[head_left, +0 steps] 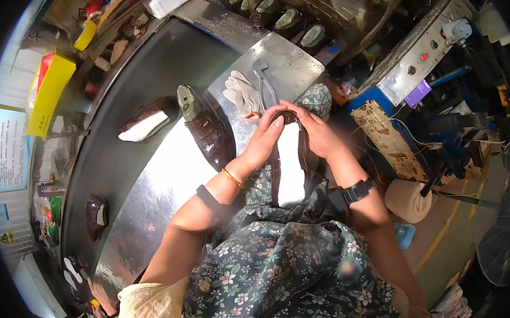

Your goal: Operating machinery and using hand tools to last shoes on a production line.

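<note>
A dark brown shoe upper point(291, 162) with a white sole side facing up lies lengthwise over my lap. My left hand point(261, 142) is closed on the left side of its far end, with the fingers curled toward the tip. On the opposite side, my right hand point(318, 134) grips the same end, the thumb near the gathered brown edge. Just beyond my hands, metal pincers point(265, 81) and a pale work glove point(240, 92) rest on the metal bench top point(295, 61). To the left stands a glossy brown shoe point(209, 135) on a green last.
A dark curved conveyor point(114, 92) runs along the left, carrying a white-soled brown shoe point(146, 124) and another brown shoe point(96, 217). Several shoes on lasts point(286, 19) line the far side. At right are a control panel point(419, 59) and a thread cone point(409, 200). Another person's hand point(102, 297) shows lower left.
</note>
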`<state>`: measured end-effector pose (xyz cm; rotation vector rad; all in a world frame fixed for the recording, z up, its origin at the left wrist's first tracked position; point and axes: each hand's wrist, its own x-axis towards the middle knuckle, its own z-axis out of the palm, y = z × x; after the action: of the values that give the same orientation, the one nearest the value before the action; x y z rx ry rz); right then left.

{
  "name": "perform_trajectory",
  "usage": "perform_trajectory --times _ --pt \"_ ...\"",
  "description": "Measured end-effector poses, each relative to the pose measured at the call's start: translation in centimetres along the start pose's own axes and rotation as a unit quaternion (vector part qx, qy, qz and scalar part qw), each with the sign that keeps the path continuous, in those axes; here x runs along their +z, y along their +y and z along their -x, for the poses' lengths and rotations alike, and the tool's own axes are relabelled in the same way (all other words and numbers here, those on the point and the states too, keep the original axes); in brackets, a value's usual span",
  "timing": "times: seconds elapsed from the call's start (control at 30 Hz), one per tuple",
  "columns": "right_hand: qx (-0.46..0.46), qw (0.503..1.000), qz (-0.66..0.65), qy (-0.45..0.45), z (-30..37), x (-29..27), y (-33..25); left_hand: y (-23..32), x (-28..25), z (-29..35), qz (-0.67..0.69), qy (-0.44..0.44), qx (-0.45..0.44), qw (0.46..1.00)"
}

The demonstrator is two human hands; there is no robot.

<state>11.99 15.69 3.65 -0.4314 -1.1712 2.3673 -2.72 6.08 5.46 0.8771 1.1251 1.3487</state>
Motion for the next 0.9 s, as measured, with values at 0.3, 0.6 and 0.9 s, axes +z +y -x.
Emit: perform_trajectory --times 0.3,0.6,0.9 --pt "0.030 0.997 0.071 0.004 0.0 0.2 -2.9 -1.6 -0.8 -1.8 0.028 -0.065 0.035 0.997" --pt "0.000 0.901 0.424 0.092 -2.0 2.8 -3.0 -1.4 -2.7 -2.4 -0.005 -0.004 0.014 1.000" --pt "0.029 0.980 0.192 0.030 1.0 4.1 -3.8 1.8 -2.2 0.2 0.001 -0.094 0.016 0.995"
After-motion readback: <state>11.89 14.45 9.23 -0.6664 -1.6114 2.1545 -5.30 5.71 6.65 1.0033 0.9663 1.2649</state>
